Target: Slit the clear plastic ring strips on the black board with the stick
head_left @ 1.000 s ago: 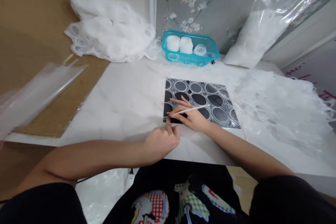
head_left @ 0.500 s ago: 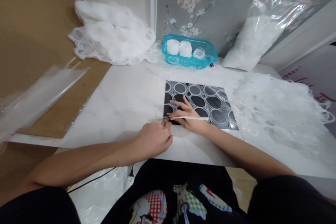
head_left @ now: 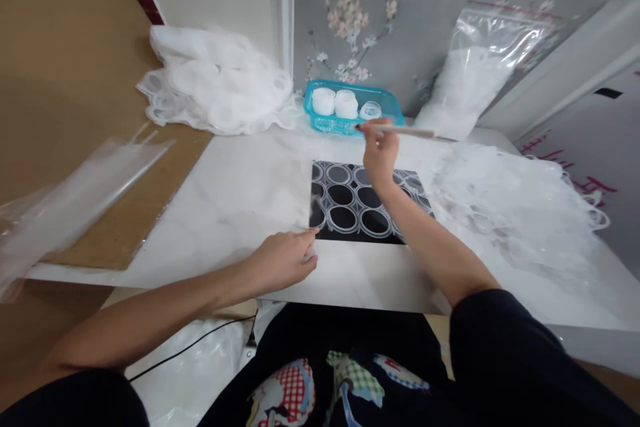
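Note:
Up near the front of the turquoise basket (head_left: 320, 124), my right hand (head_left: 381, 150) is closed around a slim white pen-like tool (head_left: 413, 131). Its dark tip points left and its shaft runs out to the right. My left hand (head_left: 285, 257) rests low on the table with the index finger stretched out to the lower left corner of a black sheet (head_left: 360, 236). Thumb and index finger are apart there, and I see nothing held. Rows of white-edged rings (head_left: 343, 218) cover the sheet. My right forearm hides part of its right side.
Translucent cut sheets with ring shapes pile up at the right (head_left: 515, 213) and back left (head_left: 220, 87). Stacks of white rings (head_left: 346, 105) sit in the basket. A filled zip bag (head_left: 465, 80) leans on the wall. Clear plastic sleeves (head_left: 100, 180) lie on cardboard (head_left: 115, 240) at left.
My right hand has lifted off the sheet's lower left corner and moved up and right with the pen-like tool. My left hand has stayed near that corner.

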Motion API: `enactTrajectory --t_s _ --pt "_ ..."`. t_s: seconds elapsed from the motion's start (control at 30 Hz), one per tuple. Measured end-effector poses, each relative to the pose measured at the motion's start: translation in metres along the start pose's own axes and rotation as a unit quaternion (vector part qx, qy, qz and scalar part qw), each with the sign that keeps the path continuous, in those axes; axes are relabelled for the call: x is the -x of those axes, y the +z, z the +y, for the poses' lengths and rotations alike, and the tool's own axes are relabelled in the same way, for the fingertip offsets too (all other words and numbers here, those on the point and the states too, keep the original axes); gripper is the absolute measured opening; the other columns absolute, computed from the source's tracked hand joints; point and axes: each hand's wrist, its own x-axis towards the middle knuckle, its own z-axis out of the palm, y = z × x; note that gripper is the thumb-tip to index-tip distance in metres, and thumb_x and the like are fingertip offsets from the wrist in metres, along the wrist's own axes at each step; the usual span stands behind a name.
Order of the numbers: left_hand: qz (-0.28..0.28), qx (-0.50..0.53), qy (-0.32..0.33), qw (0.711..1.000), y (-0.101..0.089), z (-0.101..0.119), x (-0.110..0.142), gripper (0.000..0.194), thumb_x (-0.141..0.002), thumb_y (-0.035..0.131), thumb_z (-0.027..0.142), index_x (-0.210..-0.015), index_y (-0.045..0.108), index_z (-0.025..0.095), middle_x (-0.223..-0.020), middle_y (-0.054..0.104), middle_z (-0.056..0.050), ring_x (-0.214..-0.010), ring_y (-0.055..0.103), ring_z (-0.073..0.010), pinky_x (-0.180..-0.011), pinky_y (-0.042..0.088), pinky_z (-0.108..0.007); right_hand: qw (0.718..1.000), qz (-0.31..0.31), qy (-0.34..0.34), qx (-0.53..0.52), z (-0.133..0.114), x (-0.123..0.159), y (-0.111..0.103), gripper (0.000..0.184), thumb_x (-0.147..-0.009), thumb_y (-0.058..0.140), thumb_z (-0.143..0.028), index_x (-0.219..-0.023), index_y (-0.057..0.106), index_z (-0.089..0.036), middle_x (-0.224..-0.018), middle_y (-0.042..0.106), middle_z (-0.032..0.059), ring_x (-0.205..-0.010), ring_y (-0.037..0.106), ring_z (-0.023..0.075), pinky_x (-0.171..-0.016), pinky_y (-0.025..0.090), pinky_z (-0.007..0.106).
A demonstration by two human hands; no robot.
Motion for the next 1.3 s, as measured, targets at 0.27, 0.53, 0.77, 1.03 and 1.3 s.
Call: enactTrajectory --t_s 0.27,0.53,0.77,1.03,1.3 --pt "0.077 -0.164 0.114 0.977 0.017 0.006 0.004 0.034 -0.098 0.04 0.034 -0.118 0.058 0.013 -0.139 0.055 -0.015 -0.076 0.071 -0.0205 -0.053 0.047 -0.029 0.982 -0.187 0.009 -0.015 -0.025 0.088 -0.051 0.02 -0.095 0.052 -0.03 -0.084 0.068 -0.023 -0.088 0.07 0.0042 -0.096 0.061 0.0233 -0.089 0.049 0.043" --pt "0.077 -0.22 0.187 0.954 0.026 0.026 -0.023 0.027 -0.099 0.038 0.028 -0.101 0.059 0.011 -0.127 0.06 -0.025 -0.062 0.07 -0.0206 -0.05 0.048 -0.029 0.957 -0.239 0.094 -0.133 -0.027 0.126 -0.061 0.023 -0.092 0.057 -0.041 -0.086 0.071 -0.024 -0.088 0.068 0.0059 -0.098 0.061 0.0229 -0.081 0.054 0.039" --pt "0.056 -0.222 0.169 0.959 0.037 0.028 -0.024 0.03 -0.1 0.033 0.028 -0.1 0.057 0.012 -0.131 0.057 -0.026 -0.059 0.068 -0.0182 -0.05 0.046 -0.027 0.955 -0.244 0.096 -0.141 -0.025 0.125 -0.06 0.021 -0.09 0.058 -0.042 -0.086 0.07 -0.024 -0.088 0.066 0.0069 -0.096 0.06 0.0228 -0.071 0.055 0.036" --pt "0.074 -0.191 0.155 0.967 0.038 0.028 -0.026 0.032 -0.1 0.035 0.03 -0.1 0.059 0.01 -0.128 0.059 -0.026 -0.058 0.067 -0.0168 -0.052 0.047 -0.027 0.959 -0.261 0.065 -0.095 -0.023 0.125 -0.061 0.021 -0.092 0.057 -0.039 -0.086 0.071 -0.024 -0.089 0.068 0.007 -0.096 0.061 0.0242 -0.079 0.054 0.043" --pt "0.068 -0.157 0.14 0.975 0.032 0.028 -0.026 0.034 -0.098 0.039 0.032 -0.115 0.058 0.01 -0.132 0.057 -0.023 -0.075 0.072 -0.0234 -0.058 0.053 -0.032 0.954 -0.291 -0.067 0.03 -0.027 0.138 -0.069 0.019 -0.095 0.051 -0.024 -0.096 0.069 -0.029 -0.103 0.074 0.0022 -0.136 0.042 0.0279 -0.117 0.014 0.064"
